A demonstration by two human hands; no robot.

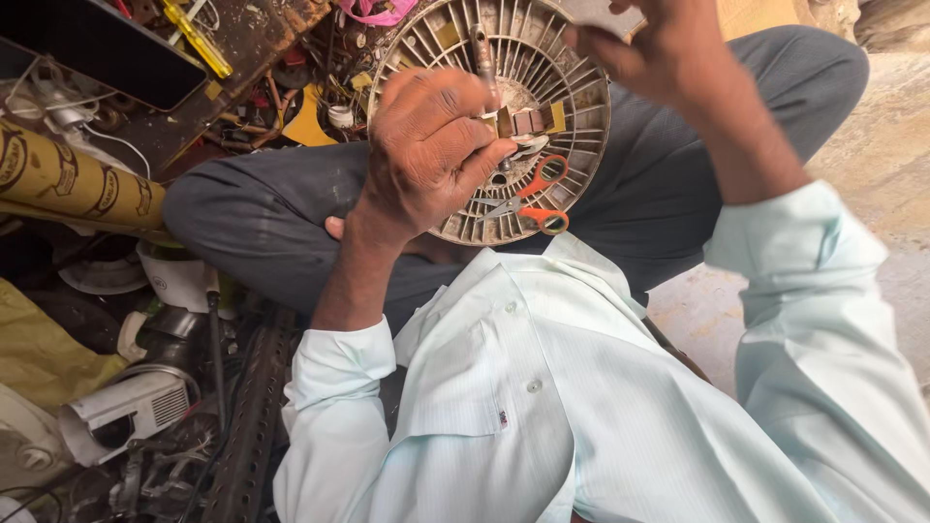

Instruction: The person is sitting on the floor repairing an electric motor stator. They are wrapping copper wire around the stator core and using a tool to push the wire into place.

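Note:
A round, dirty finned metal disc (572, 87) rests on my crossed legs in dark trousers. My left hand (426, 145) lies over its left half, fingers curled around a small brown and silver part (528, 120) near the disc's centre. Orange-handled scissors (538, 199) lie on the disc just below that hand. My right hand (668, 53) is raised at the disc's upper right edge, its fingers closed on a flat grey piece (601, 12) that is partly cut off by the frame's top.
Clutter fills the left side: a yellow cardboard tube (68, 179), a yellow-handled screwdriver (199, 39), a dark flat panel (97, 44), white plastic housings (131, 412), a perforated metal bar (252, 416) and wires. Bare concrete floor (891, 165) lies to the right.

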